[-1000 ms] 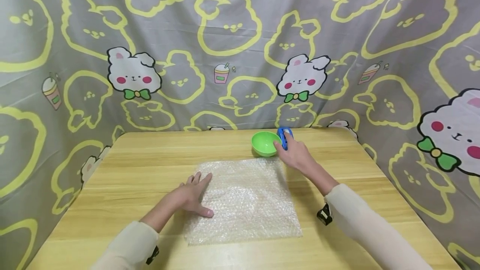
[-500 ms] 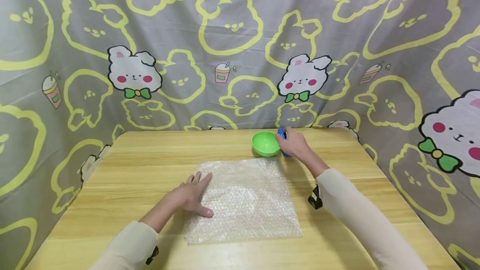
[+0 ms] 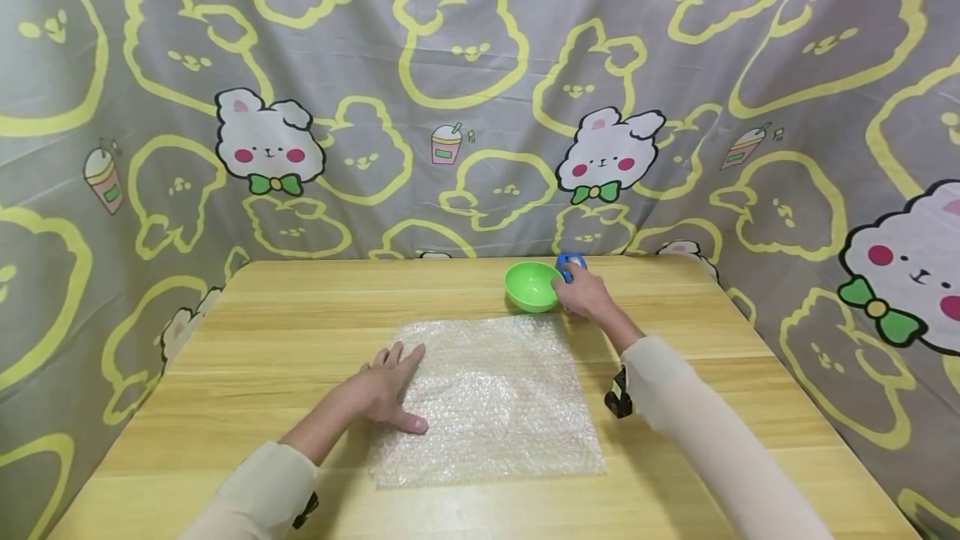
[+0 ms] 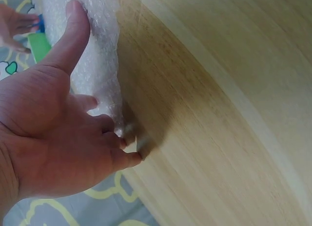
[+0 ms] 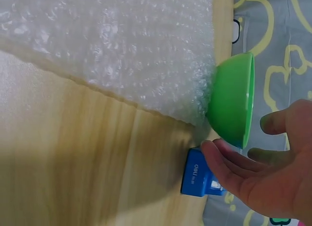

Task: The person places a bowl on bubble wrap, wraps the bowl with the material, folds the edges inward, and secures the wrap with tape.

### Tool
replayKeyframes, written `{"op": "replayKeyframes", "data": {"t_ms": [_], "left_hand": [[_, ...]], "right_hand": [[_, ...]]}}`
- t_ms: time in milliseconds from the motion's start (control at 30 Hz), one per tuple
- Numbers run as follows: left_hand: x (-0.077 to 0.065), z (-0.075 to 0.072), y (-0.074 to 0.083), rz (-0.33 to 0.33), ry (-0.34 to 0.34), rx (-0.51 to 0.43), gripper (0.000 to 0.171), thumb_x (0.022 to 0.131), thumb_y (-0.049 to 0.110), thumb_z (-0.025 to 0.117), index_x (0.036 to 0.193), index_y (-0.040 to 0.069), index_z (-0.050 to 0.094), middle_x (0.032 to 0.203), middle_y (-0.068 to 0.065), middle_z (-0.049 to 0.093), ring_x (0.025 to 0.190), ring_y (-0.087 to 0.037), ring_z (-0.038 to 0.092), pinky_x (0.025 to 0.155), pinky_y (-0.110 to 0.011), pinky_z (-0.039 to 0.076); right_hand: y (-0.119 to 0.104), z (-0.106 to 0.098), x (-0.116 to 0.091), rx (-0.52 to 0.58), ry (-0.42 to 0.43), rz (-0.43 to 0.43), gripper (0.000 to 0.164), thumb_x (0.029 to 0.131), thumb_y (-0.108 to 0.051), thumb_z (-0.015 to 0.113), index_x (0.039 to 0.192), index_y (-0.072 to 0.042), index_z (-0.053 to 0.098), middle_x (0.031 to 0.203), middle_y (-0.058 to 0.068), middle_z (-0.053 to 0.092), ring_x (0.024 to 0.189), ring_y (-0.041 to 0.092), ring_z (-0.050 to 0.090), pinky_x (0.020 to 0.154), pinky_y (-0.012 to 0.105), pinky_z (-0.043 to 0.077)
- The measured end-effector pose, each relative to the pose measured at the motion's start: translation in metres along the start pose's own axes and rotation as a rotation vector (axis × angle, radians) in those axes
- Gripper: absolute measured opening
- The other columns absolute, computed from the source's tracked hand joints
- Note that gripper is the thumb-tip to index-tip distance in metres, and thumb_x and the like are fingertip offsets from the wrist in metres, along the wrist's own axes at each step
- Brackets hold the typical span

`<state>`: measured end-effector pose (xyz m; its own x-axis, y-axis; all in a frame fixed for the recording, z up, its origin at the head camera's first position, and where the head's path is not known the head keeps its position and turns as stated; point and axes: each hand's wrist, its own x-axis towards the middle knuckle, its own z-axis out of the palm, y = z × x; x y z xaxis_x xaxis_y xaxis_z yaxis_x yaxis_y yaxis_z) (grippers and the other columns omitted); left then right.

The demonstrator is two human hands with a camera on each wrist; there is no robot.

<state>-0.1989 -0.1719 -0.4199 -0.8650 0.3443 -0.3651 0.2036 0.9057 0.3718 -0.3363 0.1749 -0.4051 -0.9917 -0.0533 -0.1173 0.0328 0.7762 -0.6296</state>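
The released right grip (image 3: 587, 293) is just right of the round green plastic bowl (image 3: 532, 287) and beside the boxy blue object (image 5: 196, 175), while the spread, unclenched left grip (image 3: 386, 396) rests on the clear bubble-wrap sheet (image 3: 498, 402) at its left.

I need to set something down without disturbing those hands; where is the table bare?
Bare: the far-left stretch of the table, bordered by the curtain, bubble wrap and left hand; also the far-right part, between the right hand and the table's right edge. Crowded: the bubble wrap's far-right corner, where the green bowl, blue object and right hand cluster.
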Motion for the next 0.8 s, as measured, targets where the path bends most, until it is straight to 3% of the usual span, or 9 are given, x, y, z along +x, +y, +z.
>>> {"op": "replayKeyframes", "data": {"t_ms": [67,167,433,567,800], "left_hand": [[-0.001,0.000,0.000,-0.002,0.000,-0.007,0.126,0.072,0.049,0.088,0.163,0.007,0.013,0.164,-0.036,0.007,0.150,-0.056,0.009,0.118,-0.070,0.016],[-0.001,0.000,0.000,-0.005,0.000,-0.012,0.126,0.072,0.049,0.088,0.163,0.008,0.012,0.164,-0.035,0.006,0.151,-0.056,0.009,0.119,-0.070,0.015],[-0.002,-0.001,0.001,-0.014,0.000,-0.012,0.126,0.071,0.048,0.088,0.163,0.007,0.012,0.164,-0.035,0.006,0.151,-0.056,0.008,0.119,-0.070,0.015],[-0.003,-0.001,0.002,-0.015,-0.002,-0.011,0.126,0.072,0.048,0.088,0.163,0.007,0.012,0.164,-0.035,0.006,0.151,-0.056,0.008,0.119,-0.070,0.015],[-0.002,0.000,0.002,-0.018,-0.001,-0.013,0.126,0.072,0.048,0.088,0.163,0.008,0.012,0.164,-0.035,0.005,0.151,-0.055,0.008,0.119,-0.069,0.015]], "right_hand": [[0.001,0.002,0.001,0.034,-0.012,0.004,0.062,0.103,-0.029,0.044,0.158,-0.003,0.030,0.140,0.034,0.051,0.072,0.031,0.071,0.070,0.040,0.060],[0.002,0.006,0.001,0.065,-0.012,0.020,0.062,0.102,-0.025,0.045,0.158,-0.003,0.031,0.143,0.035,0.048,0.063,0.028,0.070,0.067,0.042,0.061],[0.006,0.017,0.001,0.115,0.004,0.015,0.064,0.099,-0.019,0.039,0.160,-0.004,0.026,0.133,0.033,0.056,0.062,0.030,0.070,0.064,0.041,0.061],[0.006,0.019,0.000,0.130,0.035,0.006,0.065,0.096,-0.016,0.038,0.159,-0.002,0.029,0.145,0.032,0.049,0.062,0.030,0.069,0.062,0.041,0.061],[0.005,0.019,0.001,0.149,0.062,0.010,0.065,0.093,-0.012,0.039,0.157,-0.002,0.033,0.148,0.032,0.046,0.061,0.027,0.069,0.059,0.039,0.062]]}}
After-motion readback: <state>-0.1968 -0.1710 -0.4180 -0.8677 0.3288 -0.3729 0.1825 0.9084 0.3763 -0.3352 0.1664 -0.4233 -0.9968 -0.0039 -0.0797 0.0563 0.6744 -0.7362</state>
